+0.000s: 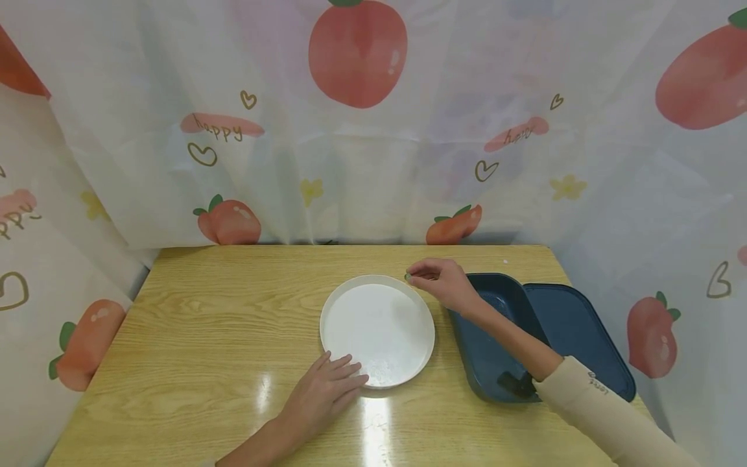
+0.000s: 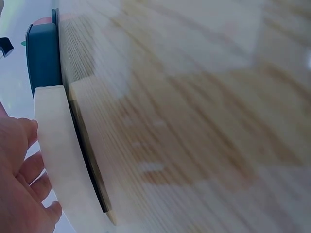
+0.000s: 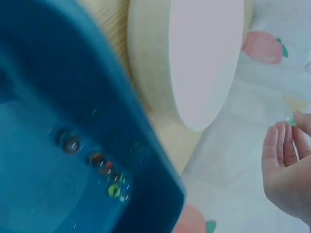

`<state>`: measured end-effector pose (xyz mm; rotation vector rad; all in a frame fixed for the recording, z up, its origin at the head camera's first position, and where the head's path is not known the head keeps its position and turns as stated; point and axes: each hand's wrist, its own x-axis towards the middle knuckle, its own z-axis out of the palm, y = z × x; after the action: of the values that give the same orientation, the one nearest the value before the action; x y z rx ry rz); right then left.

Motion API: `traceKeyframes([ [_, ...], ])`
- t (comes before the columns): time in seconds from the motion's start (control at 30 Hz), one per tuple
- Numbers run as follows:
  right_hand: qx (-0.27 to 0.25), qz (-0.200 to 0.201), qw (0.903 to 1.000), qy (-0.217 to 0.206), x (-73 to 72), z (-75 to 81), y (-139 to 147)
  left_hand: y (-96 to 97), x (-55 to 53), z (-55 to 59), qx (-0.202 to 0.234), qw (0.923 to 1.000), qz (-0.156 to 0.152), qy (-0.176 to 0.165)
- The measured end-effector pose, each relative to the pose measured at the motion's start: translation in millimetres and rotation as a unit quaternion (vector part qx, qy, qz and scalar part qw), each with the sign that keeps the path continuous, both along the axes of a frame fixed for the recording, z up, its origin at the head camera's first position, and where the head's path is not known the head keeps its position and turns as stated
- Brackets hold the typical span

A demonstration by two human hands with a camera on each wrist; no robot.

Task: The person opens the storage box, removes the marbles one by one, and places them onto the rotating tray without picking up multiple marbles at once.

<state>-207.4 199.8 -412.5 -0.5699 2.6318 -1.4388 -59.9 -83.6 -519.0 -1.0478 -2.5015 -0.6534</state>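
"Green-tinted glass, by its look: which part is that?"

"The marble (image 3: 290, 119). The right hand (image 1: 446, 282) pinches it between thumb and fingertips. It is held off the tabletop (image 1: 222, 337), by the far right edge of the round white tray (image 1: 379, 327). Whether it lies inside or outside the rim, I cannot tell."

"State of the left hand (image 1: 321, 392)?"

"Fingers extended and slightly spread, gripping nothing; the fingertips rest at the tray's near left rim."

"And the remaining stock?"

"More marbles (image 3: 114, 190) lie loose on the floor of the deep blue bin (image 1: 475, 350), to the right of the tray. Their count is too blurred to confirm. A flat blue lid or tray (image 1: 574, 324) lies beyond the bin, partly hidden by it."

"How should the step be done well? I judge it to be moving a single marble by hand."

"Pinch the marble across its widest part, using light, even pressure; smooth glass would slip from an off-centre hold. Pass any rim with clearance. Lower the marble to the surface before parting the fingers, since a dropped one may bounce or roll. Apply gentle left-hand pressure only, so the tray does not tip."
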Motion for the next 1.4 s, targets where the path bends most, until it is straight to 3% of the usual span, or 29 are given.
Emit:
traceKeyframes([
  [0.23,-0.005,0.016,0.9998,-0.006,2.2,-8.1,-22,4.2,1.2,2.6,-0.01,0.9998,0.014,-0.005],
  [0.53,-0.008,0.019,0.9987,-0.046,-1.4,-22.1,-45,6.6,2.3,4.0,-0.014,0.9996,0.026,0.003],
  [0.83,0.022,0.01,0.9975,-0.067,-1.0,-43.9,-55,7.3,2.6,2.3,-0.004,0.9995,0.026,0.016],
  [1.4,0.099,0.001,0.994,-0.046,-3.9,-76.7,-61,8.4,0.7,1.6,0.009,0.9988,0.039,0.028],
])
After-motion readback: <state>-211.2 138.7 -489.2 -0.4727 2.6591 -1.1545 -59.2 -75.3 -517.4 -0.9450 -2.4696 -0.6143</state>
